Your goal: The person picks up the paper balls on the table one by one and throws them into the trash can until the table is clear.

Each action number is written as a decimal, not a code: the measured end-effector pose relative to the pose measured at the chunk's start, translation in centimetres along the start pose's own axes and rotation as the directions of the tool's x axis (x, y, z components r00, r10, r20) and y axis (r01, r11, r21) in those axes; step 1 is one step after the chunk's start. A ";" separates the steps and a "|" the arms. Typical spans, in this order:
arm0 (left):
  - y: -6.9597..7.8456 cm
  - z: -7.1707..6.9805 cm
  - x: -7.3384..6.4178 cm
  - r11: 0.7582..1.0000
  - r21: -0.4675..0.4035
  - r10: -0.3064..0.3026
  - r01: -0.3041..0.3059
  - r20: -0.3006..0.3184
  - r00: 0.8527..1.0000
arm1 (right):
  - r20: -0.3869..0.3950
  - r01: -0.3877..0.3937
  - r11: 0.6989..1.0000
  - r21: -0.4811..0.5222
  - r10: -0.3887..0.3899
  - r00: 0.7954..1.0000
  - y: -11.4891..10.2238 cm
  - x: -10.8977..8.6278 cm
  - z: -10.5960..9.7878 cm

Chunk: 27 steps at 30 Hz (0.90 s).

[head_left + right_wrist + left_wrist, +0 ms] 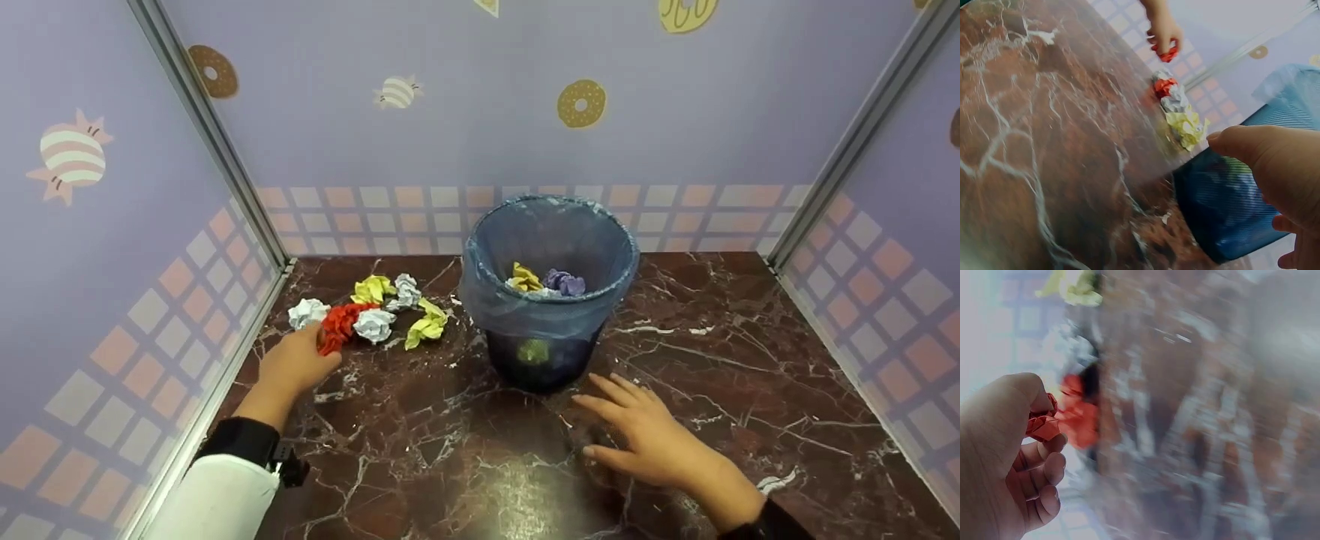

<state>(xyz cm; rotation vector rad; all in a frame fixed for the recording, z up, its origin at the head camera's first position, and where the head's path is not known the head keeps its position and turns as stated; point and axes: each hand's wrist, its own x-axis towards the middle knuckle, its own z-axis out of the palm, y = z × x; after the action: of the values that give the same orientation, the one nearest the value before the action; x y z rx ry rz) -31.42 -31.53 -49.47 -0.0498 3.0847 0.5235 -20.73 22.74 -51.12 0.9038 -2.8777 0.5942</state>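
Note:
My left hand (296,364) pinches a red crumpled paper ball (1044,426) between thumb and fingers, at the left of the table. Behind it lies a second red paper ball (1079,417), which partly merges with the held one in the head view. White paper balls (374,325) and yellow ones (427,325) lie close around them. My right hand (649,435) hovers with spread, relaxed fingers in front of the wastebasket (540,360), holding nothing. A blue plastic bag (480,300) lines this dark mesh basket; yellow (526,277), purple (565,283) and white paper balls show inside.
The dark red marbled tabletop (420,450) meets a patterned back wall (480,135) close behind the basket. Side walls (97,300) with metal corner strips stand left and right; the left one is near the paper balls.

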 end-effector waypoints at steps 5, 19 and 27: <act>4.2 -2.5 1.6 0.999 0.010 0.050 -0.050 -0.036 0.998 | 0.008 -0.025 0.999 -0.046 0.026 1.000 0.9 -0.2 -2.2; 19.4 -9.6 4.8 0.973 -0.054 0.222 -0.224 -0.039 0.974 | -0.049 -0.189 0.981 -0.046 0.187 0.981 4.4 -3.1 -7.2; 27.4 -11.1 5.5 0.942 -0.011 0.335 -0.335 -0.016 0.942 | -0.132 -0.263 0.963 0.052 0.268 0.954 6.8 -5.8 -8.1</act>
<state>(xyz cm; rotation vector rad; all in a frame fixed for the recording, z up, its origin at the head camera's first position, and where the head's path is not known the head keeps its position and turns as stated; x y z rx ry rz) -37.92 -9.50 -30.05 0.4819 3.1154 0.5524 -20.16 34.09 -46.98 0.4585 -2.8890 0.6977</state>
